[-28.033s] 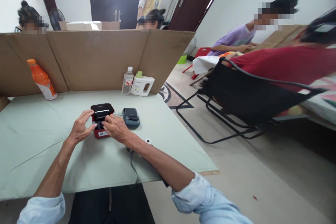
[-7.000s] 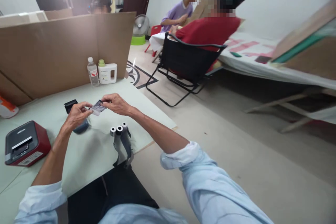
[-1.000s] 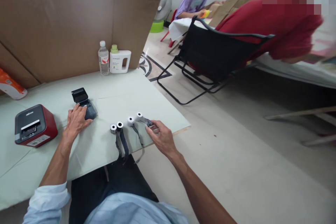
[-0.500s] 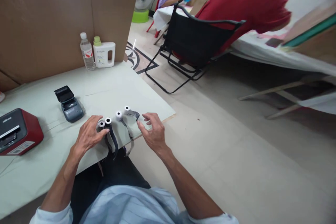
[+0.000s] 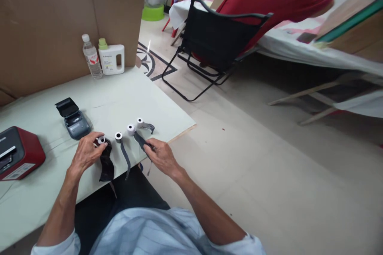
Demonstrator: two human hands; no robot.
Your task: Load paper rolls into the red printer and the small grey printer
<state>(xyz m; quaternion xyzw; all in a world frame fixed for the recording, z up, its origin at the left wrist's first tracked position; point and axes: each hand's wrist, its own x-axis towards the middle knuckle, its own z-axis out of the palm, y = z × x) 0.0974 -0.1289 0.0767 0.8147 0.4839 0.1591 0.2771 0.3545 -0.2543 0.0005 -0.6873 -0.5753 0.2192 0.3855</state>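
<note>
Several small paper rolls with dark printed tails lie along the near edge of the pale green table [image 5: 125, 95]. My left hand [image 5: 85, 154] is closed on the leftmost roll [image 5: 101, 141], lifted a little, its dark strip [image 5: 107, 165] hanging down. My right hand [image 5: 158, 155] pinches the dark tail [image 5: 139, 140] of the third roll [image 5: 131, 129]. A second roll [image 5: 118, 137] stands between my hands and a fourth roll [image 5: 140, 122] lies furthest right. A small grey printer [image 5: 73, 119] with its lid open sits just behind my left hand.
A red and black printer [image 5: 16, 152] stands at the left edge. A water bottle [image 5: 89, 57] and a white jug [image 5: 111, 59] stand against the cardboard screen [image 5: 60, 20]. A black folding chair [image 5: 215, 44] with a person in red stands right; another person sits beyond.
My left hand has picked the leftmost roll away from its neighbour and pulled it left. My right hand has closed on the tail of the third roll. The view has shifted slightly.
</note>
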